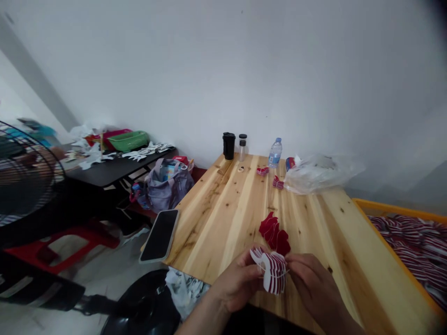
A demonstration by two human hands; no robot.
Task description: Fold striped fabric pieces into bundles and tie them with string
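Note:
A small stack of red and white cut pieces (274, 275), layered so that its edge shows stripes, is gripped in my left hand (235, 279) near the table's front edge. Around the stack runs a thin pale band (281, 275). At the stack's right side, the fingers of my right hand (312, 284) are pinched together on what looks like this band; their tips are partly hidden. Just beyond my hands, several loose dark red pieces (274, 232) lie overlapping on the wooden table (216, 218).
A phone (159, 236) overhangs the table's left edge. Farther back stand a black cup (228, 145), a clear bottle (242, 148), a water bottle (275, 152), banded stacks (278, 183) and a plastic bag (319, 174). A yellow crate (394, 246) of striped stacks is right; a fan (26, 172) left.

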